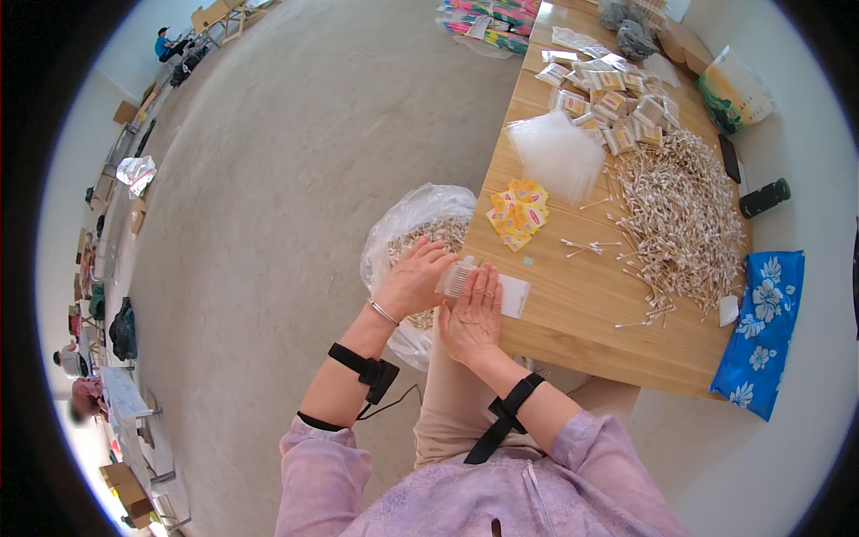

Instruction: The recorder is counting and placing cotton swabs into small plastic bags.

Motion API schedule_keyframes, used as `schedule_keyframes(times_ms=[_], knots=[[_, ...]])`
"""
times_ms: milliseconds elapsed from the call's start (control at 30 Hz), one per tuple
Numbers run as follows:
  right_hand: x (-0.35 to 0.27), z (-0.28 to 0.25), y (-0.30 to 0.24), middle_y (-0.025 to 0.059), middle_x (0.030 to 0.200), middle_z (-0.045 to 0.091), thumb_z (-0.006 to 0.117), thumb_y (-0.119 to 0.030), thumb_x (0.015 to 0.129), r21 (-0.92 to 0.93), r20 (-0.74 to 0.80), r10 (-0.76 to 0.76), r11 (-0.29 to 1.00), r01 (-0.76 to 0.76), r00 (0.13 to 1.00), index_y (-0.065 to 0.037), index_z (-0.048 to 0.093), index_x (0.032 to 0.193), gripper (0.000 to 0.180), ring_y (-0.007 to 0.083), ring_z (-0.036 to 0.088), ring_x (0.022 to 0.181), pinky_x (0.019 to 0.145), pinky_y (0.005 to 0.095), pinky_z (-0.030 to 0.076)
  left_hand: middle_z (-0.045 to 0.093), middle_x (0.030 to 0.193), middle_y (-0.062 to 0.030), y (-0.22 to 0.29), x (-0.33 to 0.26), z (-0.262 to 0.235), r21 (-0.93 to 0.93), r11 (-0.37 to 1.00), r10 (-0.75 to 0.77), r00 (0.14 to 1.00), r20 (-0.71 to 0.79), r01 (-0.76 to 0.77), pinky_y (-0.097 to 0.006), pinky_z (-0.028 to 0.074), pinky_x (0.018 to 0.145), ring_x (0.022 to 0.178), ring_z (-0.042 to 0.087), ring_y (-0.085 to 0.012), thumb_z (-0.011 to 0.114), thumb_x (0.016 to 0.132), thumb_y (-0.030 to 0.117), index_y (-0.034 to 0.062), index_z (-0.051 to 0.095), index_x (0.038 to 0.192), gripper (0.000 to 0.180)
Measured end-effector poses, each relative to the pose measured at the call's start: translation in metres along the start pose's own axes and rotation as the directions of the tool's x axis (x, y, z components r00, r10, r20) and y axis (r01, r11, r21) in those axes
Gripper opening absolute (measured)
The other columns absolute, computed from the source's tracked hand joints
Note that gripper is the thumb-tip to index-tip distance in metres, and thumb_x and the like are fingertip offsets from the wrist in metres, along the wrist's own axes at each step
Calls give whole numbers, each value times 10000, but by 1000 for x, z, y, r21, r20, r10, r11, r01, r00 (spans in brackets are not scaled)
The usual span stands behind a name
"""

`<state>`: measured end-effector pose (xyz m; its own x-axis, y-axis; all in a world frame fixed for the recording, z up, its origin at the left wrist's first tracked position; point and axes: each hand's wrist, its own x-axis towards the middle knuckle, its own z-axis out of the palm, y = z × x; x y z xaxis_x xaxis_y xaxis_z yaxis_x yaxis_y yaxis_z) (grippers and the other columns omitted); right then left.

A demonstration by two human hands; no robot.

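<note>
Observed, left to right: a clear plastic bag (407,224) of loose cotton swabs stands on the floor against the near-left corner of the tabletop (573,313). The left hand (413,279) is curled around the left end of a small clear packet of swabs (458,277), fingers closed on it. The right hand (472,313) lies mostly flat, fingers extended, pressing on the same packet and on the white sheet (515,295) beside it at the tabletop edge; whether it grips anything underneath cannot be told. The packet sits between both hands at that corner, above the bag. Further right: a small heap of yellow printed labels (517,213), a stack of empty clear sleeves (557,154), and a few stray swabs. Beyond these, a large spread pile of loose swabs (682,215) covers the right half of the tabletop. At the far end lies a cluster of finished packets (617,98). Assessment: one packet appears in hand and partly filled or being closed; a fair batch is done, yet the bulk of loose swabs, on the tabletop and in the bag, remains unpacked, so the work looks well short of halfway
</note>
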<state>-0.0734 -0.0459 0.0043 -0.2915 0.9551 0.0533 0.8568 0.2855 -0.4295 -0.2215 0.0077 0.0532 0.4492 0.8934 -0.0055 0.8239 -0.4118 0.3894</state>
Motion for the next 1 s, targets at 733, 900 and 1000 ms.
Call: schedule_keyframes(times_ms=[733, 900, 1000], knots=[[19, 15, -33, 331, 1491, -10, 530, -253, 754, 146, -23, -2, 989, 5, 1000, 118, -38, 1414, 947, 455, -54, 1405, 1141, 491, -39, 653, 876, 15, -32, -17, 49, -936, 163, -568, 805, 169, 311, -215, 457, 636, 755, 568, -57, 597, 922, 179, 23, 638, 1091, 234], [20, 11, -15, 322, 1494, 25, 532, -250, 755, 188, -16, 56, 981, -52, 998, 114, -17, 1418, 934, 450, -35, 1408, 1142, 495, -22, 659, 854, 0, -20, -11, 43, -951, 70, -606, 771, 198, 300, -217, 467, 627, 720, 586, -75, 617, 907, 183, 20, 648, 1042, 214], [16, 4, -8, 318, 1495, 38, 545, -269, 766, 115, -37, 75, 991, -70, 997, 112, 7, 1420, 928, 443, -20, 1410, 1142, 494, -13, 661, 839, -10, -16, -6, 39, -955, 9, -691, 692, 208, 296, -220, 471, 625, 711, 593, -79, 625, 903, 186, 10, 657, 995, 201]])
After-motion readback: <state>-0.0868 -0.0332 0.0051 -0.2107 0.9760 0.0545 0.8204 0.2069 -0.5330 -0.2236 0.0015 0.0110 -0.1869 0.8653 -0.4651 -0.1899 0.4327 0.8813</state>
